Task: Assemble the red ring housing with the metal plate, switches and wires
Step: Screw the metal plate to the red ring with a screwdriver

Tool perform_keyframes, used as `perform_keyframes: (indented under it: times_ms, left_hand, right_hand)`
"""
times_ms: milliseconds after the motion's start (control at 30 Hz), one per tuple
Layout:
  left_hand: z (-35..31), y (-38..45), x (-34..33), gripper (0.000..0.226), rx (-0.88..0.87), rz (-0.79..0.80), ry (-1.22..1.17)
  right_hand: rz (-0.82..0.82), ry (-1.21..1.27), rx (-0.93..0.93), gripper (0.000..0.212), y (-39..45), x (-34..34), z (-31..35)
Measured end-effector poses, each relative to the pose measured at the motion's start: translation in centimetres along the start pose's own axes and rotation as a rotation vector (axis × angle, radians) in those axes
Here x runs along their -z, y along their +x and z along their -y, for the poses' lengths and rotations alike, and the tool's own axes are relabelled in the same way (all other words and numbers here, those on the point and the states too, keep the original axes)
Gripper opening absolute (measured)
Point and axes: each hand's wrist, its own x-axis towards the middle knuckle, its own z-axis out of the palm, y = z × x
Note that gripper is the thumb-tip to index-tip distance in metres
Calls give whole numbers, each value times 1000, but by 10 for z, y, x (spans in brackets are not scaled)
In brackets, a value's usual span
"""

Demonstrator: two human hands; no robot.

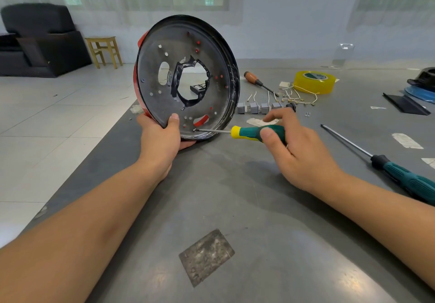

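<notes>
Fingers [270, 119] on green screwdriver [259, 133] above grey table [259, 208], tiled floor [58, 114] beyond

two bare forearms reach in from the near edge, one at the left, one at the right, with no sleeve, glove, watch or ring on either. the left hand [162, 138] and right hand [299, 152] are bare too, their fingernails short, plain and unpainted.

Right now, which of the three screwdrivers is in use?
The small green-and-yellow screwdriver, gripped by the right hand, tip at the metal plate. The wooden-handled screwdriver and the long teal-handled screwdriver lie untouched.
</notes>
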Motion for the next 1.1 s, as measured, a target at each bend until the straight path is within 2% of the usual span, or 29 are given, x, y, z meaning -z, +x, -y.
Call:
perform_keyframes:
  times_ms: [100,200,300,333,467,567,633,700,767,867,1000,1033,1100]
  left_hand:
    - [0,0,0,28,0,-9,-5]
    - [0,0,1,29,4,-17,-13]
    - [0,0,1,29,2,-14,-15]
    - [0,0,1,29,2,-15,-14]
    - [1,1,1,29,-3,-20,-14]
    - [1,2,1,28,-8,-21,-14]
    - [1,2,1,28,-9,-20,-12]
    - [2,2,0,29,-10,-22,-13]
    - [2,2,0,29,-13,-24,-14]
    - [2,3,1,29,-13,-25,-10]
    - [2,2,0,29,-16,-18,-10]
    - [2,2,0,29,-17,-16,-10]
    - [2,1,0,28,-21,-12,-8]
  right_hand:
    - [79,-19,27,36,-3,2,4]
    - [122,-29,6,25,-7,0,7]
    - [54,-89,-73,51,-5,-1,7]
    - [38,-124,-103,53,-5,-1,7]
    - [66,8,-152,29,-4,-1,10]
    - [102,34,-107,31,-5,-1,10]
    - [89,18,-108,20,-6,-1,11]
    - [67,-46,-134,46,-5,-1,10]
    - [49,-129,-170,58,-4,-1,8]
    - [71,-45,-164,40,-3,-1,7]
    - [100,14,-92,29,-5,-2,8]
    - [90,-11,-99,28,-6,-1,8]
    - [55,-114,-125,48,-6,-1,9]
